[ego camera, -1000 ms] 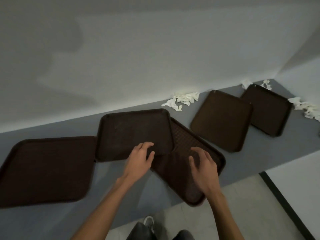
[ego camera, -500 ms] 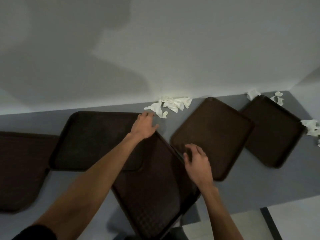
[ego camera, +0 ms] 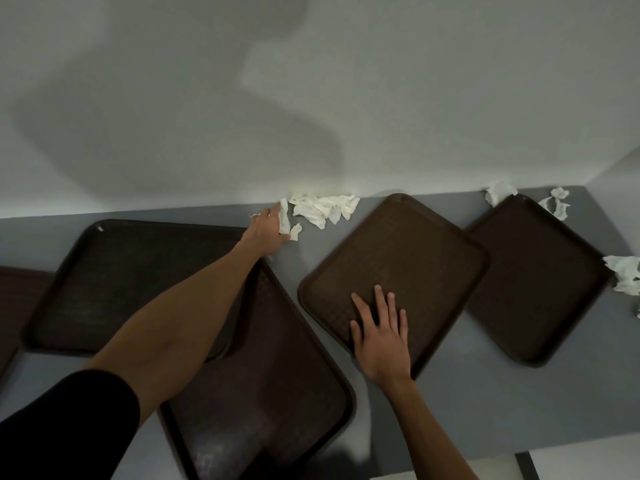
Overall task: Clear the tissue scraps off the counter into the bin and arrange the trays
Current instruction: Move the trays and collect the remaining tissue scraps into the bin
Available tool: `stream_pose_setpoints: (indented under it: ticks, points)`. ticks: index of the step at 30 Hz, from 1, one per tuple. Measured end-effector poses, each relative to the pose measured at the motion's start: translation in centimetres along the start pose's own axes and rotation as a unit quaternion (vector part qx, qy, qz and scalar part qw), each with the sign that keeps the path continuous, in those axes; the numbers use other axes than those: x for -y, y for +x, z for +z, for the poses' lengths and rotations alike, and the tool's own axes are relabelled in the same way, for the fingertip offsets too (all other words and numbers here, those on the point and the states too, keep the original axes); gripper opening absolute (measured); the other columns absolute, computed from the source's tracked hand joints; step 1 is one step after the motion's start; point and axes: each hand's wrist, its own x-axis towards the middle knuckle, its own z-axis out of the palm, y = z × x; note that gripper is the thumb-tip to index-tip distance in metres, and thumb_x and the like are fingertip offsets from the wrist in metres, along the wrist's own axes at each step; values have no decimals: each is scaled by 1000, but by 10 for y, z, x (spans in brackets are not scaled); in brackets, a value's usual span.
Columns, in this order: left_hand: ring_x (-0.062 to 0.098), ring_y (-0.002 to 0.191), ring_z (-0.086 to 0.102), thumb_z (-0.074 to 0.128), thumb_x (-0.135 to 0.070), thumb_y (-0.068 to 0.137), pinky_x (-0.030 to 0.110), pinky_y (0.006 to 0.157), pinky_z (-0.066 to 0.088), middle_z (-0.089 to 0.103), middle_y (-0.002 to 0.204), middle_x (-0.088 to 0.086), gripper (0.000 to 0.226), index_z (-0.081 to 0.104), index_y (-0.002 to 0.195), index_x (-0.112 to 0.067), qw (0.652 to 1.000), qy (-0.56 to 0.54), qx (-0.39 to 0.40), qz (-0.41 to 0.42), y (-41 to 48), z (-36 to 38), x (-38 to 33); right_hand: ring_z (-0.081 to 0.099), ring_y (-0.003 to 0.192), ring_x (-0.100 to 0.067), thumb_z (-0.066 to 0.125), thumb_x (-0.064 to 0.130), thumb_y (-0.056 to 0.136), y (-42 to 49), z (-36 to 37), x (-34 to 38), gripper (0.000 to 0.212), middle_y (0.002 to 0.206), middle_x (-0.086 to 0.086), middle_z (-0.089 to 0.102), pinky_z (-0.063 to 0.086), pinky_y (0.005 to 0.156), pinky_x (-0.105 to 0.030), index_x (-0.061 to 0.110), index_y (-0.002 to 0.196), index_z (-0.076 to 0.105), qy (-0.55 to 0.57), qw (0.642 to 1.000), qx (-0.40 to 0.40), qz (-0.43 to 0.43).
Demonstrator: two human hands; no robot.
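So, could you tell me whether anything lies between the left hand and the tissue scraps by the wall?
Nothing visible does: the left hand is at the tissue scraps, beside the nearest piece. The bin is not in view.

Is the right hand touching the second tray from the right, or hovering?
Touching. The head view shows the right hand lying flat on the second tray from the right, fingers straight, no gap beneath them.

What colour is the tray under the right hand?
Dark brown; the rectangular plastic tray shows in head view.
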Motion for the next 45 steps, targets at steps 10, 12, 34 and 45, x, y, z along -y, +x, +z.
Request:
stream_pose_setpoints:
  ticks: [10,12,34,45]
  points:
    - [37,92,68,59,-12,97,45,80,57,64,96,12,17,74,103,-16,997,17,-72,30,-27,15,-22,2,165,-30,26,54,111,1,-4,0,55,179,-2,4,13,131,-55,46,165,21,-15,1000,-2,-1]
    - [29,84,69,64,-15,92,34,75,52,71,85,8,17,80,93,-20,997,-53,-58,10,-42,11,-29,8,164,-31,32,53,109,4,-11,3,54,178,-3,10,16,130,-56,46,162,26,-6,1000,11,5]
    - [21,112,74,76,-25,96,49,106,54,79,113,4,31,74,124,-14,834,-548,-38,-47,-213,-11,-69,74,86,-5,94,23,81,46,-106,90,24,99,10,72,62,81,-24,28,94,75,497,867,-21,23]
    - [23,93,76,85,-13,85,53,96,58,80,92,3,11,82,95,-18,864,-486,-114,-68,-186,-23,-57,78,97,-7,85,-3,84,74,-126,87,43,101,5,82,61,95,-27,20,114,67,509,845,129,-103]
